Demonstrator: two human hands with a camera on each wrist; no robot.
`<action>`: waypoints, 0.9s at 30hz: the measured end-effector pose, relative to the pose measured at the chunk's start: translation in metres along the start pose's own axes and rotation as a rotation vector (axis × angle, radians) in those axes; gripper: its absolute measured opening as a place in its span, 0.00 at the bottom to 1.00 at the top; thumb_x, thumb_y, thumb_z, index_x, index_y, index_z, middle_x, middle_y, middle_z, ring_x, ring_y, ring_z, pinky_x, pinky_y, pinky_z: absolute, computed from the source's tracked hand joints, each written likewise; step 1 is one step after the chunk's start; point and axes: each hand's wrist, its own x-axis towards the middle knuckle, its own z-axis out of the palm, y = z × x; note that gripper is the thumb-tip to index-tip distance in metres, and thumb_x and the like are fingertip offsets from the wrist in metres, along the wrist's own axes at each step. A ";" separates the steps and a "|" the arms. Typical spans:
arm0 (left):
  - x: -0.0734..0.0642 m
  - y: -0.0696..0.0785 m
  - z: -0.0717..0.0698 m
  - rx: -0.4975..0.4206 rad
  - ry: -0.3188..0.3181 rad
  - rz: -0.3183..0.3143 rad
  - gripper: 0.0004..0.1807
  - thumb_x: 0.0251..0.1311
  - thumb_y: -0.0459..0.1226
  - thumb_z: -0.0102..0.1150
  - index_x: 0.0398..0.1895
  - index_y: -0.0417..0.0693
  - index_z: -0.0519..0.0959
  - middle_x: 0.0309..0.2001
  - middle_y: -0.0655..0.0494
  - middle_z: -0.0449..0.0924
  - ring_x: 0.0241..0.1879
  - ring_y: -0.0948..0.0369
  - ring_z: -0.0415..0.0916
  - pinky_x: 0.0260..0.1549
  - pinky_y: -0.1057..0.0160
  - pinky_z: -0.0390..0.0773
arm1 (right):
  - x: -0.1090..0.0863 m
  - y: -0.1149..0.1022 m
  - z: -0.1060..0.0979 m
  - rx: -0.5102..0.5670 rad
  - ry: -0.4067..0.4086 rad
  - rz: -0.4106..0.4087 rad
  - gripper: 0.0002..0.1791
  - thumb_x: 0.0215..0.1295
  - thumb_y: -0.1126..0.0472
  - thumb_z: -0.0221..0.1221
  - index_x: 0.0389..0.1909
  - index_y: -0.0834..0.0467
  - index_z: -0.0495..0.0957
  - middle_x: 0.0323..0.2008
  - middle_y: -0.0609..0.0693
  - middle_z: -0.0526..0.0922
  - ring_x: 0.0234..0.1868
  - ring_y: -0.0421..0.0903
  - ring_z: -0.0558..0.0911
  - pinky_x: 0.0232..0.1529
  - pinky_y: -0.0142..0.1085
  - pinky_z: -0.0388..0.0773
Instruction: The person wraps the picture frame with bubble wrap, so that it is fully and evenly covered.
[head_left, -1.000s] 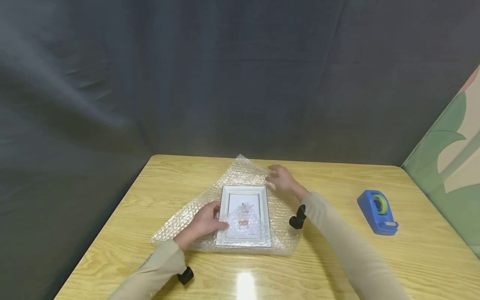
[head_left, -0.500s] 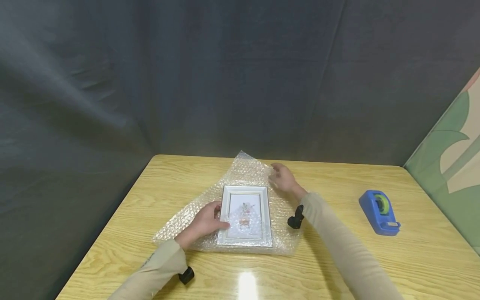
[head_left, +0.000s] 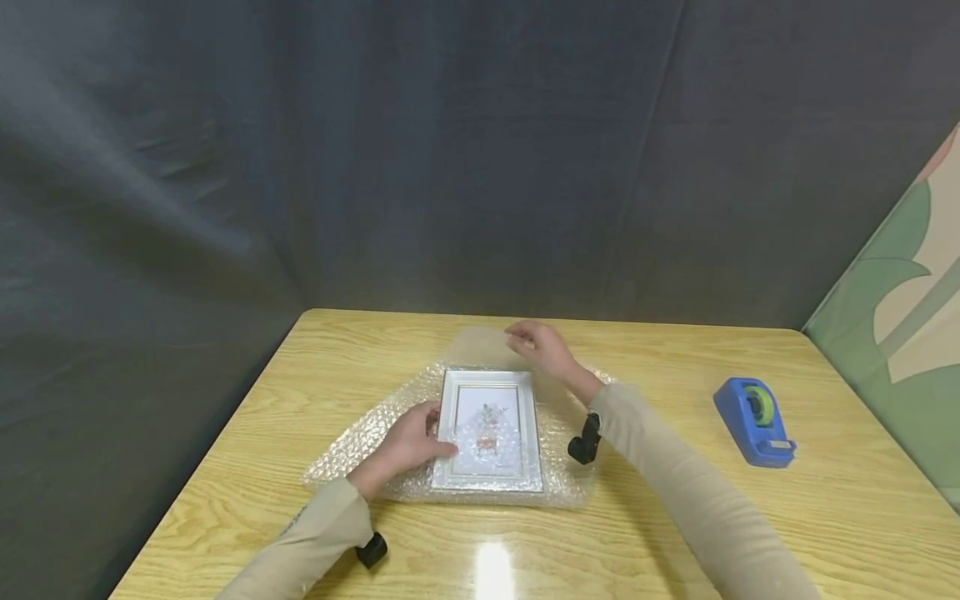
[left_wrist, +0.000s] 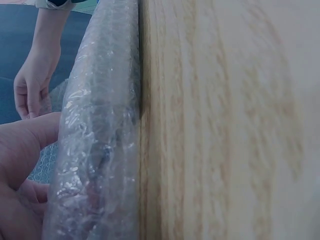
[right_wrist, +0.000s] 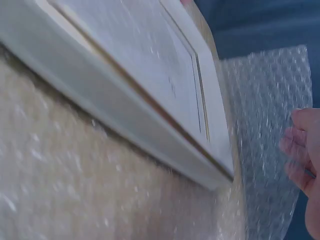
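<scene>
A white picture frame (head_left: 489, 379) with a small flower-and-chair print lies face up on a sheet of bubble wrap (head_left: 382, 412). Wrap is folded over the frame's near end, as the rounded edge of bubble wrap (left_wrist: 95, 140) in the left wrist view shows. My left hand (head_left: 408, 437) holds the frame's left side, thumb on top over the wrap and fingers at the edge. Beyond the frame's far end, my right hand (head_left: 547, 350) pinches the raised far flap of bubble wrap (right_wrist: 270, 95) between thumb and fingers.
A blue tape dispenser (head_left: 756, 423) with a yellow-green roll stands at the right of the wooden table (head_left: 645, 533). A dark curtain (head_left: 480, 167) hangs along the back and left. A green-patterned panel (head_left: 915, 333) borders the right side.
My right hand has moved left along the far edge and now lifts the wrap's far flap, whose pointed corner lay flat farther back before. The left hand and frame have stayed put.
</scene>
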 end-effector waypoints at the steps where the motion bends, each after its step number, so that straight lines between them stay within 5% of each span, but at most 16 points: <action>1: 0.000 0.000 0.000 -0.002 0.002 -0.002 0.47 0.37 0.43 0.72 0.62 0.37 0.61 0.51 0.45 0.73 0.48 0.49 0.72 0.47 0.52 0.74 | 0.000 -0.002 0.001 0.004 -0.005 -0.010 0.12 0.62 0.64 0.55 0.42 0.67 0.78 0.40 0.58 0.81 0.41 0.52 0.80 0.43 0.45 0.76; 12: 0.002 -0.004 0.001 0.016 0.013 0.012 0.42 0.37 0.42 0.72 0.59 0.39 0.66 0.46 0.50 0.75 0.41 0.55 0.72 0.40 0.56 0.76 | -0.012 -0.023 0.005 0.045 -0.074 -0.030 0.09 0.62 0.64 0.55 0.39 0.65 0.80 0.38 0.55 0.82 0.38 0.48 0.80 0.39 0.40 0.78; 27: 0.003 -0.004 0.002 0.014 0.023 0.009 0.44 0.36 0.41 0.72 0.60 0.38 0.65 0.42 0.51 0.75 0.34 0.60 0.70 0.34 0.62 0.75 | -0.063 -0.021 0.017 0.053 -0.179 -0.139 0.06 0.58 0.68 0.57 0.36 0.63 0.80 0.36 0.52 0.82 0.40 0.46 0.80 0.46 0.36 0.77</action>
